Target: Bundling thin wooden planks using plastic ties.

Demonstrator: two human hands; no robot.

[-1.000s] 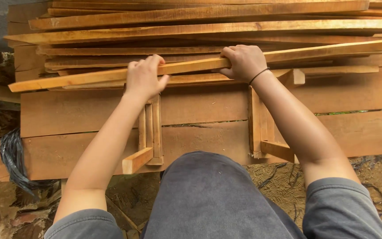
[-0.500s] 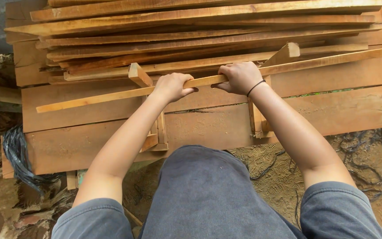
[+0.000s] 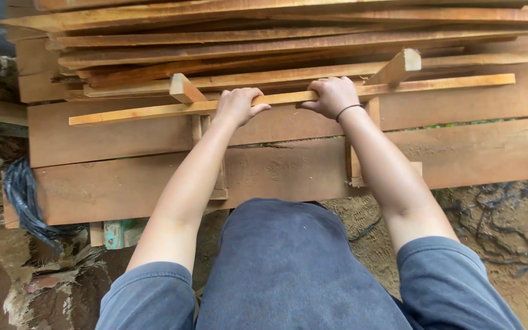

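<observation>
Both your hands curl their fingers over one long slat (image 3: 288,98) across the middle of the frame: left hand (image 3: 238,105) and right hand (image 3: 332,95) set apart, likely to keep it level. It rests on two upright posts (image 3: 181,89), before the plank stack (image 3: 276,36) at the top.

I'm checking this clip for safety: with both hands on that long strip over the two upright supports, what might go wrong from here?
1. The thin wooden strip reaches far past the right hand with little under it, so it may sag or tip.
2. Bare fingers of the left hand grip rough sawn wood: splinters are likely.
3. The left support looks narrow, and the loose stacked planks behind could slide if bumped.
</observation>
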